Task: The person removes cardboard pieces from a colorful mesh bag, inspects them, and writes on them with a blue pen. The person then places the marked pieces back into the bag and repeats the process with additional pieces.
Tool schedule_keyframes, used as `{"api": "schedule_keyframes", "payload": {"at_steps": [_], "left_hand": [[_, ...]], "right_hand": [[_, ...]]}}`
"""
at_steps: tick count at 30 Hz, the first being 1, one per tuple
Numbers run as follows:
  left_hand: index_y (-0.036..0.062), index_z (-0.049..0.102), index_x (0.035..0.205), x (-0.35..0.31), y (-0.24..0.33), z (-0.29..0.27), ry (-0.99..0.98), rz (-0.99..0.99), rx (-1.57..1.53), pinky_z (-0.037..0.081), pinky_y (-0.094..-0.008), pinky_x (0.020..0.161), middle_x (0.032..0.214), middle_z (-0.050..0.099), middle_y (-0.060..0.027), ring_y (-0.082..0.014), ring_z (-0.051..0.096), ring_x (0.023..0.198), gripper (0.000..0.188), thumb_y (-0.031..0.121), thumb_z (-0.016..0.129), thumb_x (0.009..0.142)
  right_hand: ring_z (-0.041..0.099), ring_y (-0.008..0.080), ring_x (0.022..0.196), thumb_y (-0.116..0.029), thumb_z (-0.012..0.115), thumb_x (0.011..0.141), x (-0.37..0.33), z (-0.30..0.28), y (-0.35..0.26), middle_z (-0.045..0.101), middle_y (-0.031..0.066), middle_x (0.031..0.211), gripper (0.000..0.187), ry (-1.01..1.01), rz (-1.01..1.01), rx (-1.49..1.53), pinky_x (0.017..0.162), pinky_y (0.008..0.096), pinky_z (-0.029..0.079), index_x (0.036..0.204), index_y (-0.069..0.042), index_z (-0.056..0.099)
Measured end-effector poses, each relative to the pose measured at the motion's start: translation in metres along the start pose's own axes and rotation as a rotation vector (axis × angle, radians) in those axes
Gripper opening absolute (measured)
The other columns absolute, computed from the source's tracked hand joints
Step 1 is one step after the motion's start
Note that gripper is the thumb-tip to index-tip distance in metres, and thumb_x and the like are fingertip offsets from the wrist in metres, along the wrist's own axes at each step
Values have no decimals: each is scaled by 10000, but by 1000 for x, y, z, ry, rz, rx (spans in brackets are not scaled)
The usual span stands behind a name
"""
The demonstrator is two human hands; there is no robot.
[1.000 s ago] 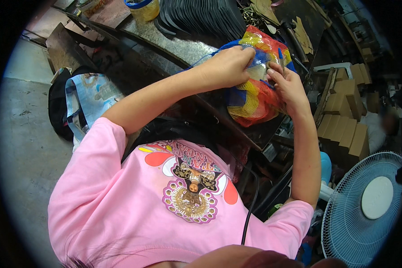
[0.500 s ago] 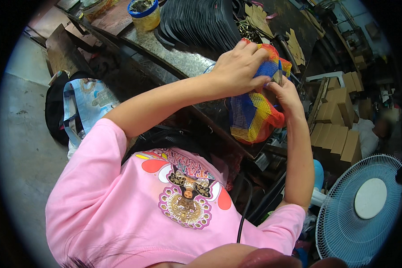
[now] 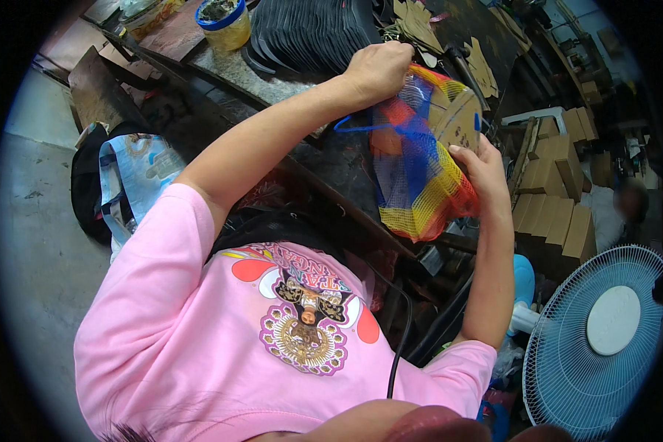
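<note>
A mesh bag (image 3: 420, 180) in red, yellow and blue hangs between my hands at the table's edge. Its mouth is spread, and brown cardboard pieces (image 3: 455, 125) with dark marks show inside it. My left hand (image 3: 379, 71) is closed in a fist on the far left of the bag's rim, pulling it up. On the bag's right side my right hand (image 3: 485, 171) grips it, the thumb near the cardboard and the fingers mostly hidden behind the mesh. A blue cord (image 3: 353, 127) loops out from the bag's left side.
Black curved sheets (image 3: 309, 37) stand in a row on the worktable, beside a blue-rimmed tub (image 3: 225, 26). Cardboard cutouts (image 3: 418, 26) lie at the far side. To the right are stacked cartons (image 3: 556, 177) and a fan (image 3: 604, 324). A light-blue bag (image 3: 144, 173) is at left.
My left hand has moved away from my right, up and left, drawing the bag's mouth wide. The cardboard inside now shows plainly. My right hand has shifted slightly lower and right.
</note>
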State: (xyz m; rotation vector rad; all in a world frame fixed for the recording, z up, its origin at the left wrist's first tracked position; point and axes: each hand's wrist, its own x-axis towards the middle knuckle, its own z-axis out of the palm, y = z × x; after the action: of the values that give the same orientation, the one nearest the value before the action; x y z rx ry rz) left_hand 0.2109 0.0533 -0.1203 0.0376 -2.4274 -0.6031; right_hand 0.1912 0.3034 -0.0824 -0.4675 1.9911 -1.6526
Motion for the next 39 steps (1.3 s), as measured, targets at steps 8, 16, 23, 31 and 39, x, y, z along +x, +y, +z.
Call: {"api": "schedule_keyframes", "payload": {"at_steps": [8,16,23,31,39], "left_hand": [[75,591,1055,-19,41,-24,239,366,-212,483,-435,905,1118,552,-141,-361,547,1067,270,51,636,790],[75,596,977,-79,60,-51,-307,758,-314,486,-419,865,1104,560,-128,-333,574,1014,261,75,689,733],[77,541,1253,-67,38,-54,-314,22,-1248,494,-382,920,1217,562,-105,-231,575,1131,438,371,625,940],[31,483,1338,-84,40,-6,-582,-898,-1932,525,-440,963,1212,625,-141,-271,641,1104,467,193,615,920],[20,470,1353,-85,40,-8,-539,-750,-1861,554,-384,928,1230,628,-145,-245,656,1084,514,145,650,889]], "right_hand": [[649,159,958,-11,623,888,-21,-9,-20,657,107,1119,325,59,-181,86,867,301,521,1206,7,557],[663,164,922,-45,699,833,-17,-23,-66,671,92,1092,321,491,-509,-12,745,261,538,1142,2,627],[664,163,931,-150,716,830,-24,-40,-101,670,136,1052,298,486,-484,330,708,267,525,1075,9,655],[604,107,915,-150,680,907,30,22,2,660,67,1033,396,52,-83,57,829,251,476,1248,12,557],[597,84,851,-74,743,855,-12,24,10,641,56,992,512,209,-154,-206,736,218,486,1287,51,498]]}}
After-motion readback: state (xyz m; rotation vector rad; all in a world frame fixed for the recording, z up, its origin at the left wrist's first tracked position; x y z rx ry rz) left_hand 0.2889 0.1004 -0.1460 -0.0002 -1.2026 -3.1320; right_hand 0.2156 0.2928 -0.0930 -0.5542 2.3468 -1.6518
